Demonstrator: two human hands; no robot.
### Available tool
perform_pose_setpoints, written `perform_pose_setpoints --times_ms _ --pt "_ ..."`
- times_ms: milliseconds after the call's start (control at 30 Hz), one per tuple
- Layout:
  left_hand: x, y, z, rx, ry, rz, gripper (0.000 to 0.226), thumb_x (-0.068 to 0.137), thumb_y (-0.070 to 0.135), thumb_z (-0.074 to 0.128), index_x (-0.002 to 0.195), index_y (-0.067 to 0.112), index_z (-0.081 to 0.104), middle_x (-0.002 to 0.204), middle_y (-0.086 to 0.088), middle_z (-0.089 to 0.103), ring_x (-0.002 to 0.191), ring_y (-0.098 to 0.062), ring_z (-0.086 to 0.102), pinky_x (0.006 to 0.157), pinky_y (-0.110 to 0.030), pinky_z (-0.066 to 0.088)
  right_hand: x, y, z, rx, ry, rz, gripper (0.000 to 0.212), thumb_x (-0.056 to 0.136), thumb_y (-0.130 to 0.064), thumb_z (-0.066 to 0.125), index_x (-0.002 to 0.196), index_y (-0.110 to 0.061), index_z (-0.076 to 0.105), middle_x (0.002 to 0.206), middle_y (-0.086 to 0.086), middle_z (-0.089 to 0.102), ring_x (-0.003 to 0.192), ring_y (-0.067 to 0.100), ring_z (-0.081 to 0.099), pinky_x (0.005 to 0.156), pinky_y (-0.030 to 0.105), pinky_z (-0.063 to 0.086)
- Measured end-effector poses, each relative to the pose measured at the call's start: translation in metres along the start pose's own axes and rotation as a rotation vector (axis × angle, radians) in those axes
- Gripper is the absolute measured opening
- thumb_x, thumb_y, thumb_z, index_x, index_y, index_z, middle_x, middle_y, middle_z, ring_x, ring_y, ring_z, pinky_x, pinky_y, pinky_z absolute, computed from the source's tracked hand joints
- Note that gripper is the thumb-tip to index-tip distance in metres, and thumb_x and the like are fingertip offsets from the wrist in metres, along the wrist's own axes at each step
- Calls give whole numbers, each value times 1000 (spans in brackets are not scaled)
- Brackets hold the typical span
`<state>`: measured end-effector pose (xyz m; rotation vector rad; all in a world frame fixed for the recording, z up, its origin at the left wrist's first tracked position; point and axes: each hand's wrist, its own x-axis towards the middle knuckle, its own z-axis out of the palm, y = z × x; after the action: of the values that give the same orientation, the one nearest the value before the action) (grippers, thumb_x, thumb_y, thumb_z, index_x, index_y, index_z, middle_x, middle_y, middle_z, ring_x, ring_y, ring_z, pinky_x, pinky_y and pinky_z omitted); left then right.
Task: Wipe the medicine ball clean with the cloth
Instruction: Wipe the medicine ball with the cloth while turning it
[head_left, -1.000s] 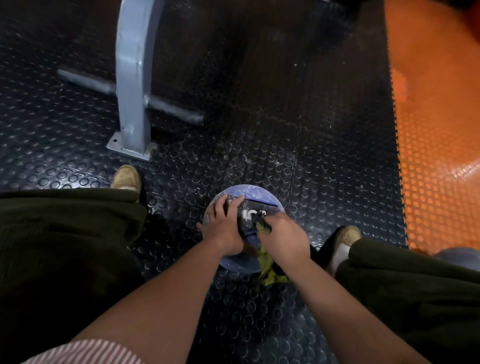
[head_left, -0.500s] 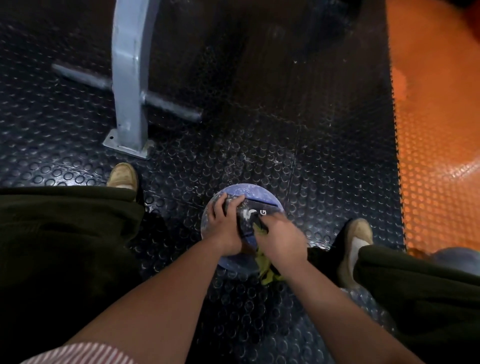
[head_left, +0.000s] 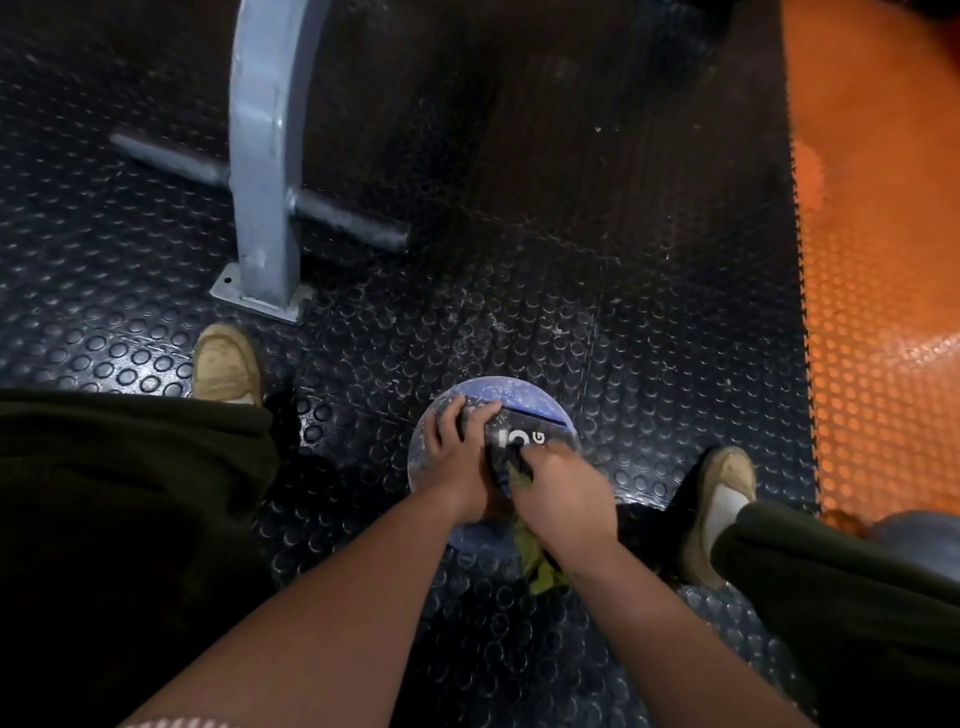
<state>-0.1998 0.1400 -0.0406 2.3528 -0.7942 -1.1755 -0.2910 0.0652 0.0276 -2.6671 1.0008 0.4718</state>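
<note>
Ball on the floor between my feet, left hand spread on its nine o'clock, right hand clutching the cloth at five: a hard swipe could roll it toward twelve.

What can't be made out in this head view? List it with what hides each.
All in the head view:
- Medicine ball: near side under the left hand and right hand.
- Cloth: mostly under the right hand; only a yellow-green tail shows.
- White print: partly covered by the hands, not fully readable.
- Grey rounded object: cut off by the right edge and a trouser leg.
</note>
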Motion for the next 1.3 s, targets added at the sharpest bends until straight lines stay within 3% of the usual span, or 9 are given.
perform_pose_setpoints --times_ms 233,333,533,767,1033,1200,1300 --pt "-4 1 6 112 -19 -16 112 77 31 78 140 56 -11 149 10 -33 145 -31 -23 117 -57 15 24 -1 -12 105 5 125 24 89 -19 48 110 -19 61 102 4 56 82 25 54 62 28 38" --pt "-4 0 3 153 -34 -46 118 74 36 80 130 56 -21 147 9 -35 145 -31 -23 118 -54 14 46 -6 -20 124 -1 134 25 92 -20 46 111 -20 61 109 5 59 85 26 57 63 29 40" --pt "-4 -2 -5 -19 -11 -11 107 75 32 79 144 53 0 155 9 -24 146 -26 -19 119 -54 11 9 -2 0 43 10 24 27 94 -26 47 118 -19 57 117 4 55 98 28 60 68 32 43" --pt "-2 -4 1 30 6 -35 108 81 17 73 141 57 -6 153 12 -28 146 -28 -21 118 -52 10 -10 0 7 1 10 -15 26 90 -29 51 114 -20 58 114 2 55 95 28 61 65 32 41" --pt "-14 -1 0 32 -36 -56 126 65 42 86 146 51 -10 156 0 -28 145 -32 -22 117 -55 11 53 -13 -25 9 -21 60 28 92 -15 47 117 -17 58 113 9 58 93 29 60 67 33 48" --pt "-9 0 -4 -42 13 -48 105 82 12 70 145 54 -3 156 5 -26 146 -26 -20 119 -49 11 -3 -1 3 49 23 -17 25 92 -27 49 113 -17 58 113 3 56 99 27 59 70 34 45" --pt "-8 5 -2 -28 30 -51 103 84 9 68 145 54 -2 156 7 -25 146 -27 -20 118 -51 9 -19 3 13 93 44 -34 25 92 -30 50 112 -18 59 109 1 56 96 27 60 67 34 44"
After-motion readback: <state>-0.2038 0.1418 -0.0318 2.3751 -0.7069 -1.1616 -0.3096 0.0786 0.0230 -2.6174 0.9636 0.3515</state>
